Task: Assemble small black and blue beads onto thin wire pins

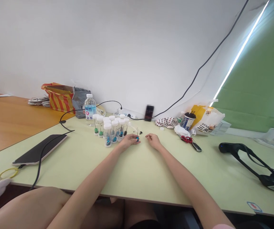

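Both my arms reach out over a pale green table [137, 171]. My left hand [129, 140] rests on it with fingers pinched on a small blue-headed pin [137, 138], its thin needle standing upright. My right hand [153, 140] lies beside it, fingers loosely curled, nothing visible in them. Just left of my left hand stands a cluster of clear vials with white caps [110, 128], holding blue and green bits. A small black pin [141, 132] lies just beyond my hands.
A phone [39, 149] on a black cable lies at the left. A water bottle [89, 109] and striped bag [60, 97] stand behind. Red-handled scissors [189, 141], a cup [188, 121], a yellow-white bag [206, 121] and a black headset [253, 163] sit to the right.
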{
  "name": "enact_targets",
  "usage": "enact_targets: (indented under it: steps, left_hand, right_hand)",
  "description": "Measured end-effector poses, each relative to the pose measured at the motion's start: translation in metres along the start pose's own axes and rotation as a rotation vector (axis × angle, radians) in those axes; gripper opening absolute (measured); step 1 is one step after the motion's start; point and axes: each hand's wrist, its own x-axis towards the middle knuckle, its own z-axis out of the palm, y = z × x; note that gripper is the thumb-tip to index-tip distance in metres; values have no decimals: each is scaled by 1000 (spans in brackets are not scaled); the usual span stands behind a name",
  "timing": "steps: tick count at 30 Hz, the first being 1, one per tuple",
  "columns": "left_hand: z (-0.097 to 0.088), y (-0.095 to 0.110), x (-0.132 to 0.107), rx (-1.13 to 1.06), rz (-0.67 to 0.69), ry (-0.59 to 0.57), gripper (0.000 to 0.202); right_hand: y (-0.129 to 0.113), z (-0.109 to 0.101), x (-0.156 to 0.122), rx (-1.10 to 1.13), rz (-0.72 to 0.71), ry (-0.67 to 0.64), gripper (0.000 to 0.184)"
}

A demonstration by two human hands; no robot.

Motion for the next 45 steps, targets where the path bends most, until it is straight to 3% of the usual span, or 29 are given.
enact_targets:
  steps: [4,11,28,45]
  left_hand:
    - [0,-2,1,-1,10,18,30]
    - [3,1,-1,39,26,19,35]
    - [7,7,-4,79,-22,13,40]
    - [6,6,-4,82,-7,-4,37]
  right_hand:
    - [-19,9,-13,171,-131,33,22]
    - [-38,15,-31,103,-316,127,23]
    - [-35,18,-34,73,-386,138,24]
    - [-39,16,-36,43,-352,159,24]
